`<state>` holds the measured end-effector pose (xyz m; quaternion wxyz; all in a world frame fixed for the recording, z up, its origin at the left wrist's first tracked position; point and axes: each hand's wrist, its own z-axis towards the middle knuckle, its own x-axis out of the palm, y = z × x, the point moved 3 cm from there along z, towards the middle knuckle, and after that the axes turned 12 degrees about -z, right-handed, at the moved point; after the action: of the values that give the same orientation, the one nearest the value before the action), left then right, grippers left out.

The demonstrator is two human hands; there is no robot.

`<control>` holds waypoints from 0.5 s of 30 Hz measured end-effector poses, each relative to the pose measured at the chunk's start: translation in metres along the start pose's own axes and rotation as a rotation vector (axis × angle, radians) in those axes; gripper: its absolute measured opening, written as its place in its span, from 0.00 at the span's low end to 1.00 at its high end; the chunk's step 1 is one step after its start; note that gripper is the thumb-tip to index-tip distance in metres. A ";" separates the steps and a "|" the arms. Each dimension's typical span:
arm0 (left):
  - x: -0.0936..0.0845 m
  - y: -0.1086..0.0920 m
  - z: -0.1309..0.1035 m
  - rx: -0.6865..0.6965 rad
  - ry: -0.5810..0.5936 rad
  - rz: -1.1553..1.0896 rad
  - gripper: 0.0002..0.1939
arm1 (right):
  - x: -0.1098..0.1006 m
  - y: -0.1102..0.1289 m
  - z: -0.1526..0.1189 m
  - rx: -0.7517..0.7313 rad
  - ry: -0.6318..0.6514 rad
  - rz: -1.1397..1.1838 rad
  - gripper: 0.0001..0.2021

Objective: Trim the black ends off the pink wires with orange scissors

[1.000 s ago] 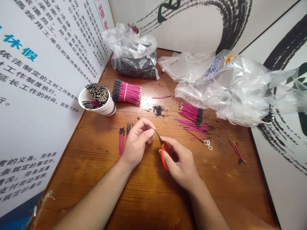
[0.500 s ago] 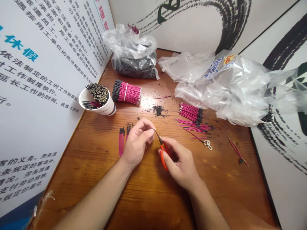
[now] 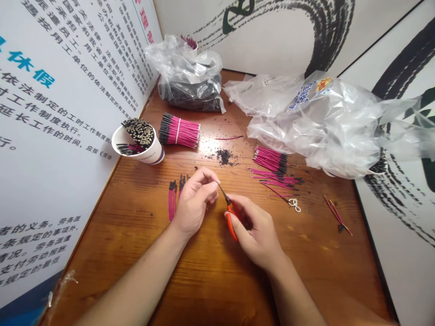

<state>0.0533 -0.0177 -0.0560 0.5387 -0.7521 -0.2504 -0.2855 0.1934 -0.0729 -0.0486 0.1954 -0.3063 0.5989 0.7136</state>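
Nothing on the brown wooden table (image 3: pixel 210 280) has visibly shifted since the earlier frame; only the view has tilted a trace. One orange-handled tool with slender dark metal tips (image 3: pixel 232 226) slants between the left hand (image 3: pixel 195 199) and the right hand (image 3: pixel 258 228), apparently angled so its point meets the left pinch. Beyond the left hand, a white elastic band (image 3: pixel 178 130) keeps a thick bundle of magenta, black-ended wires (image 3: pixel 188 130) together; a short row of loose magenta wires (image 3: pixel 172 201) lies just beside that hand, seemingly for easy reach. The left thumb and forefinger press together at the tool's point (any piece between them is too small to make out). The right hand curls firmly around the orange handles.
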 end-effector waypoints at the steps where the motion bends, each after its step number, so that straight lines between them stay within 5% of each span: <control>1: 0.000 0.000 0.000 0.000 0.001 -0.001 0.05 | 0.000 0.000 0.000 0.000 0.001 -0.002 0.16; 15: 0.000 0.000 0.000 -0.001 -0.008 0.011 0.05 | 0.001 -0.001 0.000 0.017 -0.015 -0.003 0.15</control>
<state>0.0530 -0.0180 -0.0558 0.5390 -0.7548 -0.2481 -0.2797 0.1939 -0.0729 -0.0501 0.2034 -0.3002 0.6030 0.7106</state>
